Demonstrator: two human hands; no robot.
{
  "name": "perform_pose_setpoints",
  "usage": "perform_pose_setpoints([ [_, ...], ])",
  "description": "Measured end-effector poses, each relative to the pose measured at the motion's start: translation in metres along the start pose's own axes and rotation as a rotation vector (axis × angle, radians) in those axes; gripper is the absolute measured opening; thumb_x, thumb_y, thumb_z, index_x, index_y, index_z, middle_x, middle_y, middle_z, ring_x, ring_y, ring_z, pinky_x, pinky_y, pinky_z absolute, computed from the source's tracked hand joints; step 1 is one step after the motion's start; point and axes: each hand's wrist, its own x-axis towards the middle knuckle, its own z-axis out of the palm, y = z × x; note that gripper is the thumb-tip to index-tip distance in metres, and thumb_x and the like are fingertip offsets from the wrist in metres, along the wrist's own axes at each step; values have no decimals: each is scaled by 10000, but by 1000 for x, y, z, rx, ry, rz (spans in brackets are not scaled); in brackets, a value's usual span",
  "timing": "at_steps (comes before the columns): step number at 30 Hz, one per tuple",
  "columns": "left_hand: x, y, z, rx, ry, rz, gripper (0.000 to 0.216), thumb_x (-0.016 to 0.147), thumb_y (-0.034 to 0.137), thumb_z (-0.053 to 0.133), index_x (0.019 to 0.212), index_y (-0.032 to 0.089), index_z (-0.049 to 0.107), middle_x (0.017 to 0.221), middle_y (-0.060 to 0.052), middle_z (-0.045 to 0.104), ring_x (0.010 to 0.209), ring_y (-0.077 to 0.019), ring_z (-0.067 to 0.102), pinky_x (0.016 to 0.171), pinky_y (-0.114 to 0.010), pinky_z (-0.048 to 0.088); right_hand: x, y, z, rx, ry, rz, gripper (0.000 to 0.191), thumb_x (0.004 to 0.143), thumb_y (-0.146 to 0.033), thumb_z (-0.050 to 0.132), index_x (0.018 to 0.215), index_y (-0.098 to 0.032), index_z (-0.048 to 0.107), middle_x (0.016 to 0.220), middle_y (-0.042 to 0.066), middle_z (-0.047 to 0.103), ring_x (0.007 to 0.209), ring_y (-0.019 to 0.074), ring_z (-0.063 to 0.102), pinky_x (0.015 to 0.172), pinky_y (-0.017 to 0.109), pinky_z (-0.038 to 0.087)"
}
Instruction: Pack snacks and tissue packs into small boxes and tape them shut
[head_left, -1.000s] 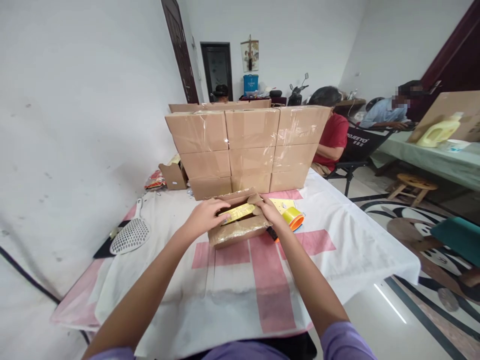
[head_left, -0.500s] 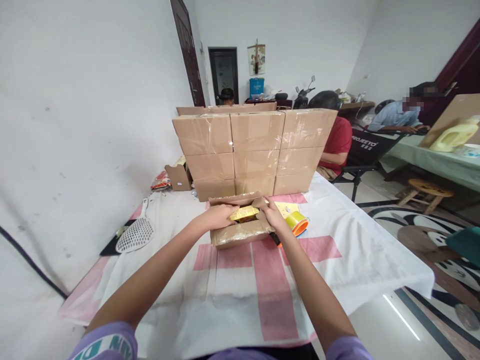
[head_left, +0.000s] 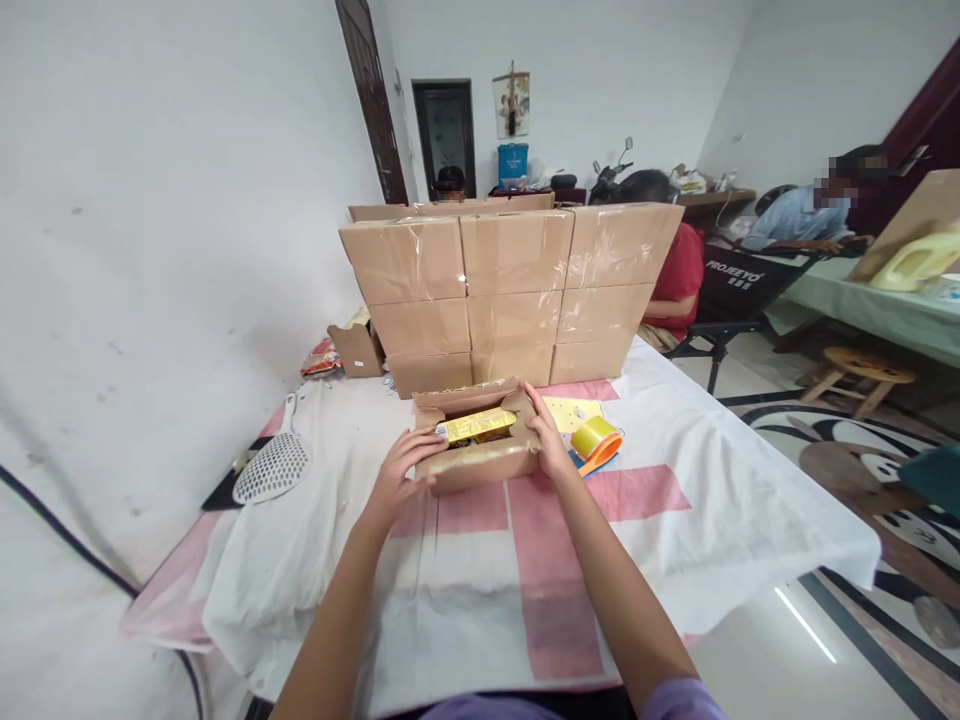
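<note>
Touches crosswise yellow oblong carton (head_left: 480, 426) with half-spread left hand (head_left: 397, 470), grip unclear; clasps brown cardboard box (head_left: 486, 468) edge with right hand (head_left: 548, 440).

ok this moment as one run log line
left hand: at box's left end | right hand: on box's right end | yellow packet: in open box

Brown cardboard box (head_left: 484, 468), open-topped; slim yellow carton (head_left: 480, 426) lengthwise in its opening.
</note>
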Motion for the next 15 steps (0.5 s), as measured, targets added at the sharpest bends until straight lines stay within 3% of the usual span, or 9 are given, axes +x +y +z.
perform_pose_setpoints([
  [2,8,1,8,-3,132,-124,439,998,571,468,1037,236,749,1069,-82,738,1109,-280,659,1134,-529,409,-3,2,-1,-32,0,-55,622,858,-374,507,1476,-304,526,1615,-37,430,1531,252,314,1280,439,190],
  [4,12,4,16,-15,239,-241,368,1025,457,448,1100,219,718,1076,-84,707,1075,-262,655,1073,-482,469,-6,3,-1,-36,6,-72,571,912,-452,468,1454,-294,548,1604,-19,448,1534,249,305,1281,432,175],
  [7,16,10,21,34,347,-293,453,1004,370,489,1433,228,525,1340,-131,567,1297,-273,538,1121,-457,432,-11,0,0,-45,23,-30,540,917,-484,499,1413,-283,572,1560,15,499,1501,257,355,1261,418,213],
  [9,22,18,16,161,352,-252,584,980,325,513,1545,235,395,1494,-153,437,1435,-290,402,1191,-475,348,-12,-2,0,-92,25,-28,499,890,-459,530,1347,-273,605,1478,37,566,1429,272,440,1227,412,276],
  [12,36,32,4,379,128,-126,535,994,283,454,1528,275,446,1583,-101,423,1513,-298,306,1255,-538,196,-11,-3,0,-192,41,-63,406,890,-456,488,1203,-252,649,1317,57,632,1296,275,538,1158,403,363],
  [15,52,46,1,440,-195,-39,459,1038,318,376,1471,331,527,1554,-21,513,1479,-265,403,1260,-541,175,-9,-3,1,-272,51,-106,385,938,-481,433,1144,-243,654,1246,68,635,1255,259,555,1142,390,378],
])
